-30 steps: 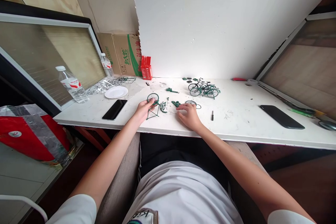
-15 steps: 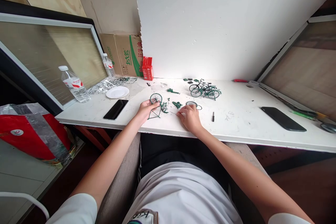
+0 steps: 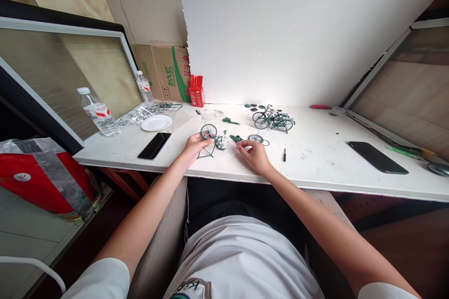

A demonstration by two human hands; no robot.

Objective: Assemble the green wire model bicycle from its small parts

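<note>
My left hand [image 3: 194,148] is closed on a partly built green model bicycle [image 3: 206,153], holding it at the frame just above the table. Its spoked wheel [image 3: 209,131] points up beyond my fingertips. My right hand [image 3: 255,155] rests low over the table, thumb and fingers drawn together in a pinch; whatever is between them is too small to make out. A small green model part [image 3: 235,138] lies right at those fingertips. Just behind the hand lie a loose spoked wheel [image 3: 256,138] and a thin ring [image 3: 266,143].
Finished model bicycles [image 3: 273,120] stand farther back. A small screwdriver [image 3: 285,154] lies right of my hand. Phones [image 3: 154,145] [image 3: 378,157] lie on either side. A white plate [image 3: 156,123], parts sprues [image 3: 164,107], water bottles [image 3: 99,114] and a red box [image 3: 197,92] are at the left.
My right hand's fingertips have shifted slightly up the table, toward the small green part. My left hand keeps hold of the model bicycle in nearly the same place.
</note>
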